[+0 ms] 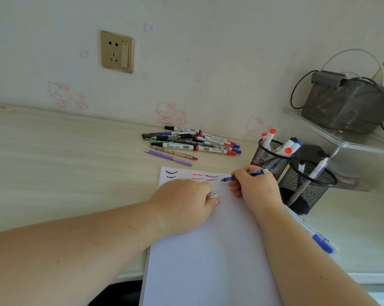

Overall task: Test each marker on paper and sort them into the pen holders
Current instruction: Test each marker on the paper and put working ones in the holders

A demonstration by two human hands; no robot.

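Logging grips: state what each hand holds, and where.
Right hand grips a blue pen mid-barrel. Left hand pinches a small clipped piece, probably its cap.

Blue pen [245, 176] in my right hand [256, 184]; white paper [208, 250] has black, red, blue squiggles; black mesh holders [306, 186] right of it.
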